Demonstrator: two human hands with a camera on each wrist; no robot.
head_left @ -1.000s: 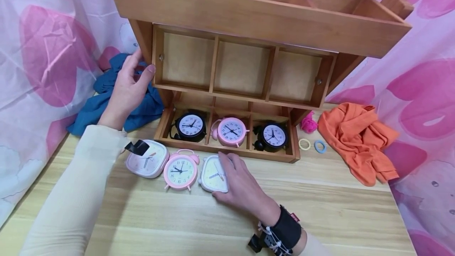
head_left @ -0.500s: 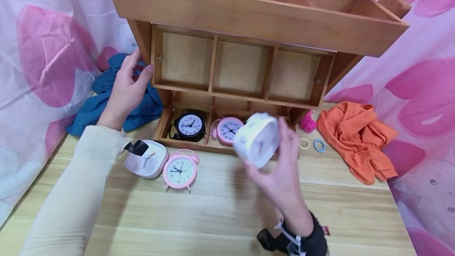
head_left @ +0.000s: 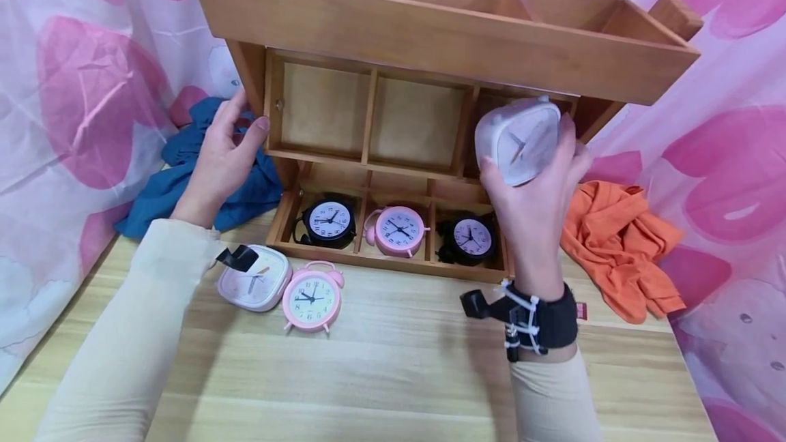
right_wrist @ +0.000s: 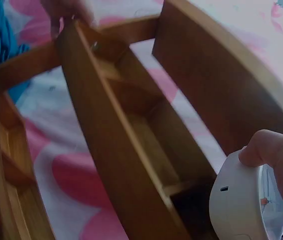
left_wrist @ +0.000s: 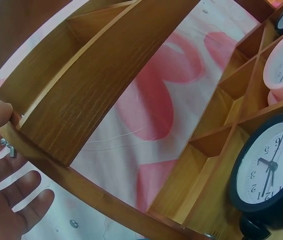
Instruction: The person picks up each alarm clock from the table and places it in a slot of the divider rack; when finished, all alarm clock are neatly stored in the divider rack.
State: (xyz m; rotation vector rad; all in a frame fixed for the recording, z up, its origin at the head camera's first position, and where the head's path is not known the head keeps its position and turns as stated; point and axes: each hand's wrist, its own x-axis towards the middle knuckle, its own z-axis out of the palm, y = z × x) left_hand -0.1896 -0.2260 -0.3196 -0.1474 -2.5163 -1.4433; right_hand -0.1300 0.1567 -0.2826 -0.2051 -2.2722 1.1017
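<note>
My right hand [head_left: 535, 186] grips a white square alarm clock [head_left: 518, 140], raised in front of the right compartment of the middle tier of a wooden shelf [head_left: 442, 36]. In the right wrist view the white clock [right_wrist: 241, 200] sits at the lower right under my thumb. My left hand [head_left: 222, 150] holds the shelf's left side, thumb on its front edge. The bottom tier holds a black clock [head_left: 329, 221], a pink clock [head_left: 399, 230] and another black clock [head_left: 471, 237]. On the table lie a white square clock [head_left: 253, 285] and a pink round clock [head_left: 312, 299].
A blue cloth [head_left: 184, 176] lies bunched behind my left hand. An orange cloth [head_left: 620, 244] lies right of the shelf. A pink flowered sheet [head_left: 92, 80] hangs behind and at both sides. The wooden table [head_left: 393, 374] stretches toward me.
My right hand picked the white square clock off the table and lifted it up and right to the middle tier's right compartment. My left hand stayed on the shelf's side.
</note>
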